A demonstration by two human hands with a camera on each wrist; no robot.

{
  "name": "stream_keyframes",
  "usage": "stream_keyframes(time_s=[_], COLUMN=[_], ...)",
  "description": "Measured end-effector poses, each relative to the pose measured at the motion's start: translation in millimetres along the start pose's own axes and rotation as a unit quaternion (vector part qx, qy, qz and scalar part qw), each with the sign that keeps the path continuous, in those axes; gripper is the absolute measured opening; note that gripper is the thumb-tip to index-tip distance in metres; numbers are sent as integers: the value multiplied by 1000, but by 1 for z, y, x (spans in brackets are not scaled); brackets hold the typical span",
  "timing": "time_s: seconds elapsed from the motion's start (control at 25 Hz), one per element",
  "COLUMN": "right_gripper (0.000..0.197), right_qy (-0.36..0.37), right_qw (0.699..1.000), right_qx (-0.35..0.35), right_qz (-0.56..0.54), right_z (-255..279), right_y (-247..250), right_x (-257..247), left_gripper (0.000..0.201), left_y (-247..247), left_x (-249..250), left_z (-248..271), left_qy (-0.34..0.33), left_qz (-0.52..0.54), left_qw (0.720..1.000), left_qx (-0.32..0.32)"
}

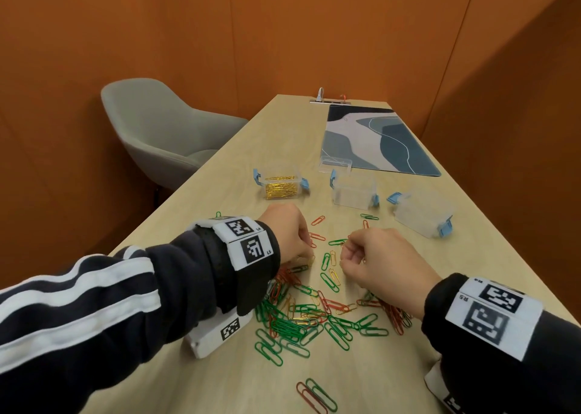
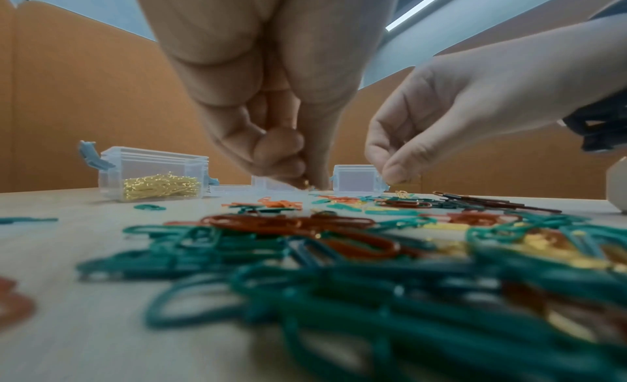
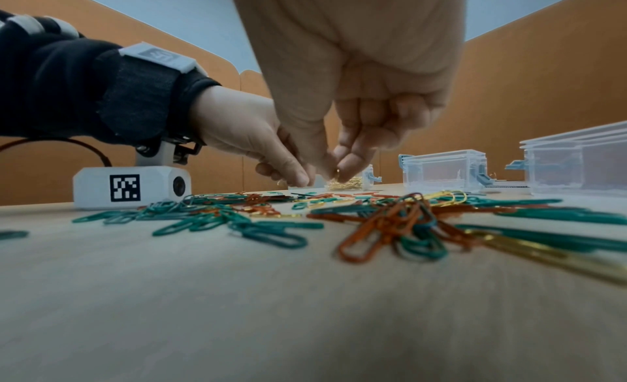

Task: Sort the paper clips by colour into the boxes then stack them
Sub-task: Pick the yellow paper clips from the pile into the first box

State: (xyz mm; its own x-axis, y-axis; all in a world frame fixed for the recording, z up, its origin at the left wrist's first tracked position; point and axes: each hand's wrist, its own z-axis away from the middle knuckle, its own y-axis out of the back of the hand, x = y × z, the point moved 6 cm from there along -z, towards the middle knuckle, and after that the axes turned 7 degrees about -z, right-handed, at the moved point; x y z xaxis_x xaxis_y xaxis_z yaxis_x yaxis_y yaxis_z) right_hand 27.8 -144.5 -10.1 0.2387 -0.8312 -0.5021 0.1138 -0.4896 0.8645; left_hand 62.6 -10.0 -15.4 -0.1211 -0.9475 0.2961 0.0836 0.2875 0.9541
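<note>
- The box with gold clips stands at the far left of the row, beyond the hands.
- The left hand is curled, fingertips pinched on a gold clip low over the table.
- The loose paper clips, green, red and gold, lie between both wrists.
- The right hand is curled, thumb and finger pinching a gold clip.
- Two empty boxes stand further right.

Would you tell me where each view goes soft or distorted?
Head view: sharp, table edges splayed by the wide lens. Left wrist view: nearest green clips blurred, gold-clip box crisp. Right wrist view: foreground table and gold clip smeared, right hand soft.
</note>
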Motion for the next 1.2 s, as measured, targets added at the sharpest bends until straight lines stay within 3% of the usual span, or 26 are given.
stream_keyframes(time_s=[0.16, 0.28, 0.44, 0.56, 0.68, 0.76, 0.8, 0.88, 0.96, 1.12, 1.2], right_gripper=[5, 14, 15, 17, 19, 18, 17, 20, 28, 24, 21], right_qy=[-11, -38, -52, -45, -25, -14, -13, -15, -6, 44, 80], right_qw=[999, 998, 998, 996, 996, 999, 1000, 999, 999, 997, 993], right_qx=[1, -33, -47, -77, -75, -36, -11, 24, 29, 36, 44], right_qz=[-35, -24, 2, 19, 31, 15, -2, -25, -25, -55, -78], right_z=[-7, -11, -15, -14, -11, -11, -12, -13, -13, -14, -14], right_y=[-5, -12, -19, -25, -23, -16, -11, -4, -2, -3, -2], right_x=[-5, -3, 4, 5, 3, 0, -1, -4, -5, -11, -16], left_gripper=[29, 29, 25, 23, 18, 12, 13, 22, 21, 3, 8], left_y=[-8, -12, -21, -17, -8, -2, 0, -1, -2, -6, -8], left_x=[5, 6, 11, 12, -1, -13, -17, -21, -25, -27, -28], left_z=[-1, -3, 6, 17, 18, 19, 21, 26, 30, 43, 48], left_qy=[10, 7, -32, -47, -40, -2, 31, 89, 122, 152, 163], left_qz=[-34, -53, -78, -84, -36, 106, 226, 465, 582, 675, 676], left_qw=[999, 996, 990, 989, 993, 987, 963, 861, 777, 692, 693], left_qx=[-40, -70, -113, -110, -101, -121, -142, -187, -206, -204, -191])
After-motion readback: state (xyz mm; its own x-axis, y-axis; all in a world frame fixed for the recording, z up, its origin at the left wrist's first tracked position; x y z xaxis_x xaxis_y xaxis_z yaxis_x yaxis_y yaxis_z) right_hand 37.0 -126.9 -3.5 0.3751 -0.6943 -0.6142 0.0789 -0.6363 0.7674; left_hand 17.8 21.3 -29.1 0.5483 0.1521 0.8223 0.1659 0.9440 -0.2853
